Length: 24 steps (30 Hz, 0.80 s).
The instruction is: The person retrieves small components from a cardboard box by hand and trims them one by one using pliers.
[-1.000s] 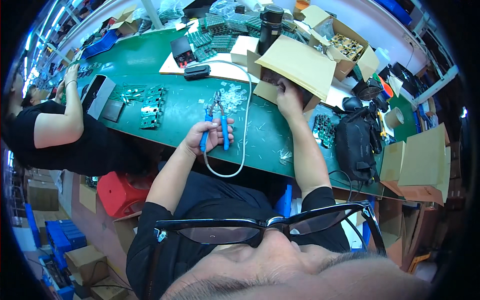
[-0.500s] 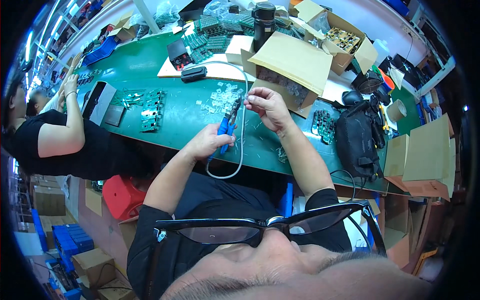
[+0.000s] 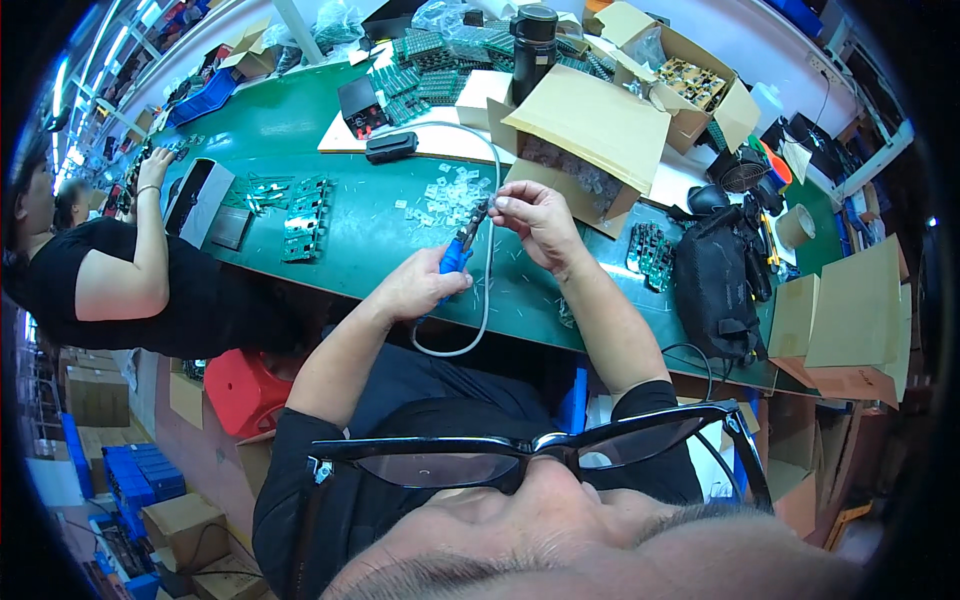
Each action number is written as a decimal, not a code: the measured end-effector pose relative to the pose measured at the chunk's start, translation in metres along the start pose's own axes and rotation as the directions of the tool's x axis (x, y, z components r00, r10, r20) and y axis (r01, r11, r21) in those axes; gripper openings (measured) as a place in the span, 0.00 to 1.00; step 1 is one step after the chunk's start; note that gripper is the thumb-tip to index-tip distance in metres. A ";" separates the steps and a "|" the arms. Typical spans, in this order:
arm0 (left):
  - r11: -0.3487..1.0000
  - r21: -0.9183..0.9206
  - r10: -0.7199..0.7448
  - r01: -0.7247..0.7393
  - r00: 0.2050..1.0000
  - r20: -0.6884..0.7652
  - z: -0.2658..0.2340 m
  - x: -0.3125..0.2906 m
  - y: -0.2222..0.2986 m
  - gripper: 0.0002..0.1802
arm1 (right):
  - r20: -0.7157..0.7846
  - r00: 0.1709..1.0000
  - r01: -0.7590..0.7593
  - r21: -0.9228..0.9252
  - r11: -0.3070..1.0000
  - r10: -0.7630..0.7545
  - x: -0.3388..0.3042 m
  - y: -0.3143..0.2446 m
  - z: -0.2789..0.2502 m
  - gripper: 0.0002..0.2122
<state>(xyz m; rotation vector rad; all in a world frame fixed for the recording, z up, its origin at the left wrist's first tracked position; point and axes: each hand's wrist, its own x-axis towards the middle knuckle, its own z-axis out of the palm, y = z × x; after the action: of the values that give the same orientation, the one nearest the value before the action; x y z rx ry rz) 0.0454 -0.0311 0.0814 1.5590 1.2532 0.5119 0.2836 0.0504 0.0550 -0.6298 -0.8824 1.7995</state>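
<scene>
My left hand (image 3: 413, 285) is wrapped round the blue handles of a pair of cutting pliers (image 3: 454, 257), whose dark jaws point up and away toward my right fingertips. Pinched at those jaws, my right hand (image 3: 540, 224) has its thumb and forefinger together on something too small to make out. Just left of the jaws lies a loose heap of small clear plastic pieces (image 3: 448, 196) on the green tabletop (image 3: 375, 240). A grey cable (image 3: 487, 290) loops round past both hands.
Green circuit boards (image 3: 305, 222) lie to the left, more boards (image 3: 650, 255) to the right beside a black bag (image 3: 712, 285). An open carton (image 3: 590, 110) and a dark flask (image 3: 533, 55) stand beyond my hands. A co-worker (image 3: 120, 270) sits at the left.
The pliers' handles have come together in my left hand, and the jaws now meet my right fingertips. At the left, the co-worker's raised hand has shifted slightly.
</scene>
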 end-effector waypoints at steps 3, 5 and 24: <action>1.000 0.020 -0.013 0.013 1.000 0.003 0.000 0.001 -0.003 0.23 | -0.009 1.000 0.010 -0.023 1.000 -0.010 0.001 0.001 0.001 0.06; 1.000 0.019 -0.012 0.012 1.000 -0.002 0.001 0.002 -0.005 0.23 | -0.019 1.000 0.017 -0.051 0.999 -0.018 0.001 0.002 0.001 0.06; 0.961 0.264 -0.039 0.080 0.987 -0.157 0.008 -0.005 0.019 0.18 | -0.105 0.994 0.007 -0.128 0.992 -0.020 0.004 0.007 -0.003 0.05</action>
<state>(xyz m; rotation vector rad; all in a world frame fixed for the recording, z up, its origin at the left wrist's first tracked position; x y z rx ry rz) 0.0590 -0.0376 0.0961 1.7273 1.5328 0.4399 0.2805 0.0536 0.0476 -0.7921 -0.9319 1.6908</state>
